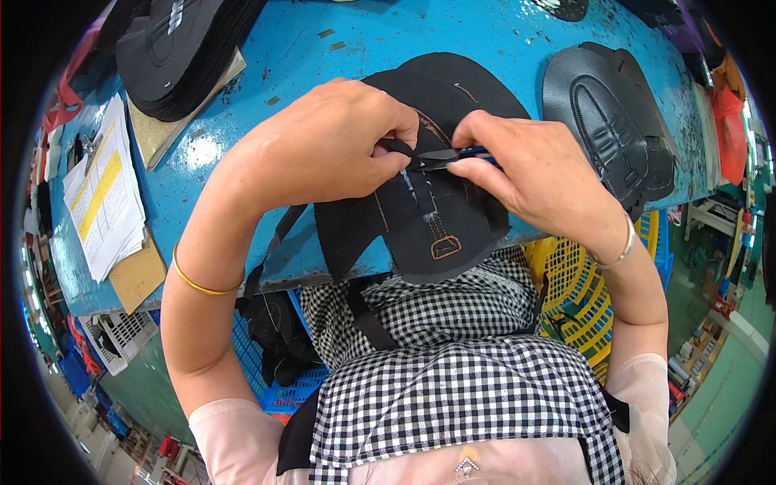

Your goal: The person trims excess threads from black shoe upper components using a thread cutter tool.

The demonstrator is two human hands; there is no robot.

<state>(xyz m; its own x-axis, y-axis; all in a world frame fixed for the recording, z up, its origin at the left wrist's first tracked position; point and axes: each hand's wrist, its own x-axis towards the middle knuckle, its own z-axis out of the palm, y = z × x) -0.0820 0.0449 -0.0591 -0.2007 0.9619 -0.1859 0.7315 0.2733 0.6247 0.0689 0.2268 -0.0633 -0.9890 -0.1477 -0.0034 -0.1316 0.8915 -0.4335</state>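
Black flat pieces with brown stitching (404, 234) lie at the near edge of the blue table, under both hands. My left hand (343, 141) pinches a black strip (396, 146) above them, fingers closed. In my right hand (525, 166) is a pair of small thread snips (440, 157) with blue handles, their dark blades pointing left at the strip. The blade tips touch or nearly touch the strip beside my left fingertips. A stitched buckle-like outline (445, 246) shows on the near part of the piece.
A stack of black pieces (174, 69) stands at the far left, near clipped papers (105, 194). At the right lies a moulded black piece (610, 121). Yellow (582, 283) and blue (295, 392) plastic baskets stand below the blue table (299, 48).
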